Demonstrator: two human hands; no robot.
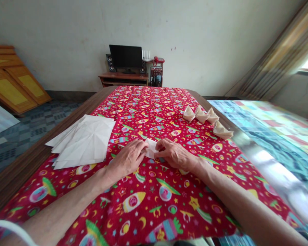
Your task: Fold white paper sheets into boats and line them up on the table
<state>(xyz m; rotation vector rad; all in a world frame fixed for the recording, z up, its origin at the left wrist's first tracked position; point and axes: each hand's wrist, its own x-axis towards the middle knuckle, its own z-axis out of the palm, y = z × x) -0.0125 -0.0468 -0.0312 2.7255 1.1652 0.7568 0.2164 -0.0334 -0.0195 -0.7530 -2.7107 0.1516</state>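
Note:
A small folded piece of white paper lies between my hands, over the middle of the red patterned cloth. Its left edge is pinched by my left hand, fingers closed. At the paper's right edge my right hand is closed too, thumb and fingertips on it. The fingers hide both side edges. To the left of my left hand is a fanned stack of creased white paper sheets. Beyond my right hand, several folded paper shapes with pointed ends stand in a loose row.
The cloth covers a wooden table whose brown edges show at both sides. A bed with a blue patterned cover stands close on the right. Against the far wall are a monitor and a red telephone. A wooden cabinet is at left.

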